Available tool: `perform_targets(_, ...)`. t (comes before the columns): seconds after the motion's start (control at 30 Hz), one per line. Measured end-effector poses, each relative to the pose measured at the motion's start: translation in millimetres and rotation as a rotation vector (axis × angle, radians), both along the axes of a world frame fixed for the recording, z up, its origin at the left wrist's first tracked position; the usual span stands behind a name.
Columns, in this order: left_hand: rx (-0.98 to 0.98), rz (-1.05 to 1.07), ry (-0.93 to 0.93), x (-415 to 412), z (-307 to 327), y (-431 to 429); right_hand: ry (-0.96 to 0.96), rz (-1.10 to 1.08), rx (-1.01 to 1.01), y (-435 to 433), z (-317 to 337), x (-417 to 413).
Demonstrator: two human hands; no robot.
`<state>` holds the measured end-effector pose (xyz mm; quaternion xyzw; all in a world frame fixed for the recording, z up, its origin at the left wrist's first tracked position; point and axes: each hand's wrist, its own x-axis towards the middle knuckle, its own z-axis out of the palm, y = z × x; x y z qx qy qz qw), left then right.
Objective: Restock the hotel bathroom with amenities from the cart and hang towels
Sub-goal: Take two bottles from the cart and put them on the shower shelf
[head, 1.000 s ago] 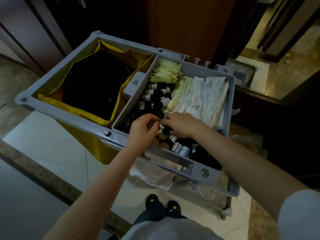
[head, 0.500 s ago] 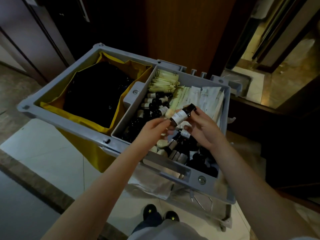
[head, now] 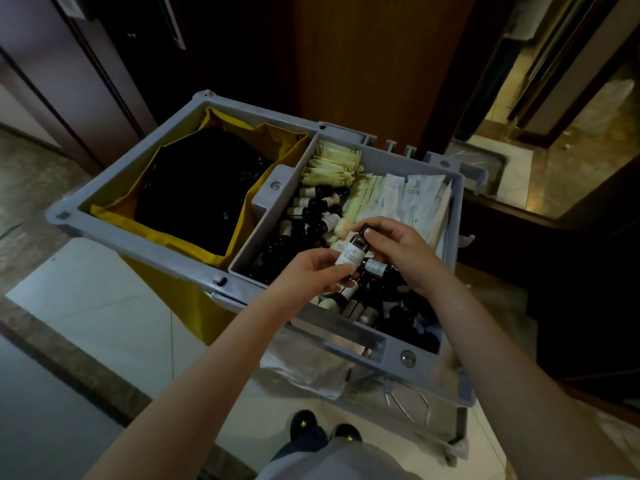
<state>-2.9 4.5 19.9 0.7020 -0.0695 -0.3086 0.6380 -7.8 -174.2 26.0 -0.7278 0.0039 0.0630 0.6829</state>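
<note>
Bottle (head: 351, 251), small and dark with a pale label, is held tilted above the near part of the cart's right bin, cap end up and away from me. I have it in both hands. My left hand (head: 311, 276) pinches its lower, labelled end between curled fingers and thumb. My right hand (head: 398, 252) grips the dark cap end with thumb and forefinger, its other fingers curled.

Just beneath it, by my right palm, I see a second bottle (head: 375, 267); I cannot tell whether my hand touches it. More bottles (head: 313, 210) lie jumbled in the bin (head: 263, 199), dark ones massed towards the near end and along the left wall. A pale soap (head: 343, 227) sits among them, just beyond my fingers. Cream sachets (head: 332, 167) are stacked in the far left corner of the bin, and white packets (head: 414, 199) stand in a row along its right side, next to my right hand.

Left of the bin, the cart (head: 138, 234) holds a yellow liner (head: 278, 147) with a black bag (head: 197, 188) inside. The cart stands on pale floor tiles (head: 86, 306), with a wooden door (head: 363, 64) behind it. My shoes (head: 304, 424) show at the bottom edge, near the cart's front.
</note>
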Motion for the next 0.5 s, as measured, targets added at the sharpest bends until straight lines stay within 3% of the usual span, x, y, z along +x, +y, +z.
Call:
perform_targets(0.3, 0.048, -0.052, -0.047, -2.3, -1.7, 2.1, -0.068, 0.164, -0.237, 6.6, 9.0, 4.9)
perform_targets(0.43, 0.139, 0.087, -0.132, 0.9, -10.9, 18.8, -0.027, 0.013, -0.178, 11.0, -3.7, 13.2)
perform_targets(0.5, 0.112, 0.250, -0.162, 4.2, -12.4, 31.1, 0.006, -0.099, -0.257, 10.8, -17.4, 23.4)
